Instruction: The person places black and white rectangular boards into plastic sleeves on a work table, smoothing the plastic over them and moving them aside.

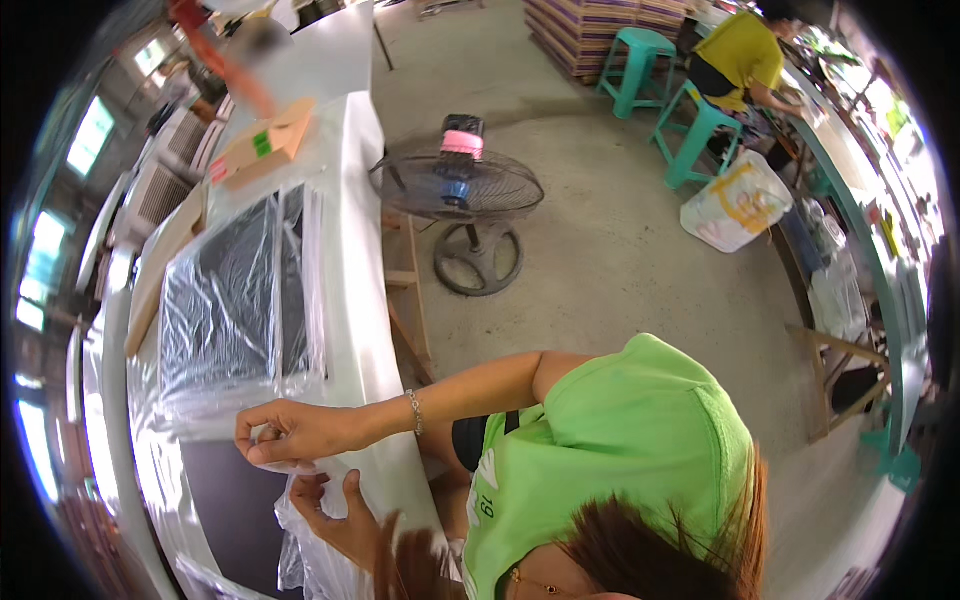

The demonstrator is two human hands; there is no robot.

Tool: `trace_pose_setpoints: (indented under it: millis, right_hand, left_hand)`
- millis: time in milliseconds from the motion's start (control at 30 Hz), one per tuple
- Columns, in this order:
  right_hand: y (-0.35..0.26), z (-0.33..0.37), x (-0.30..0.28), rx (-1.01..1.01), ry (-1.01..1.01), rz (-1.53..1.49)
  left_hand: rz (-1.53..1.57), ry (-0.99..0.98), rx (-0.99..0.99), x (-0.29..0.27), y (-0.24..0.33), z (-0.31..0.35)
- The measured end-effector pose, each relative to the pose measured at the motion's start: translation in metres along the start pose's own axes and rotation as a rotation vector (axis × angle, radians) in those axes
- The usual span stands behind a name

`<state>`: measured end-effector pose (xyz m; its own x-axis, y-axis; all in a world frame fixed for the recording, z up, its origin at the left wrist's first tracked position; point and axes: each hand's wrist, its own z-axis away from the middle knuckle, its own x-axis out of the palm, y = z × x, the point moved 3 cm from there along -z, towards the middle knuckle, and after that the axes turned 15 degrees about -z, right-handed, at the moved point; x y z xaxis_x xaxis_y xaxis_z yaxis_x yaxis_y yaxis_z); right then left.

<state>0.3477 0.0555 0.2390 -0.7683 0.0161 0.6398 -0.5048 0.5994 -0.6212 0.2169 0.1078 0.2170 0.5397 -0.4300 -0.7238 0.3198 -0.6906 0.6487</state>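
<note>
My right hand (pixel 300 432), with a bracelet at its wrist, is closed in a pinch over the near end of the table. A thin, whitish edge of clear plastic film (pixel 292 467) shows at its fingertips. Just below it, my left hand (pixel 342 518) has its thumb spread away from curled fingers, beside a crumpled clear plastic bag (pixel 318 568). A dark flat panel (pixel 232 510) lies under both hands' level, to their left. Beyond my right hand sits a stack of dark panels in clear plastic (pixel 220 295).
The long white table (pixel 355 240) carries a cardboard piece (pixel 265 145) farther off. A standing fan (pixel 460 185) is beside it on the floor. At the right are teal stools (pixel 695 140), a seated person in yellow (pixel 742 55), a white sack (pixel 735 205) and another worktable.
</note>
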Motion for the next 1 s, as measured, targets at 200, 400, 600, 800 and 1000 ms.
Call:
trace_pose_setpoints:
  millis: [200, 400, 600, 800, 1000]
  right_hand:
    - [-0.024, 0.016, -0.02, 0.024, 0.141, 0.013]
    - [0.01, 0.017, -0.025, 0.523, 0.005, 0.181]
    - [0.016, 0.02, -0.042, 0.75, -0.633, -0.237]
    - [0.047, -0.002, -0.047, 0.509, -0.216, -1.007]
    - [0.098, 0.035, -0.012, 1.009, 0.02, -0.868]
  left_hand:
    - [0.11, -0.041, 0.086, 0.011, 0.003, -0.017]
    - [0.223, 0.335, 0.005, -0.055, -0.024, -0.011]
    - [1.101, 0.107, -0.523, -0.117, -0.075, 0.038]
    - [1.178, 0.237, -0.631, -0.102, -0.074, 0.12]
    - [0.757, 0.588, -0.264, -0.121, -0.121, 0.187]
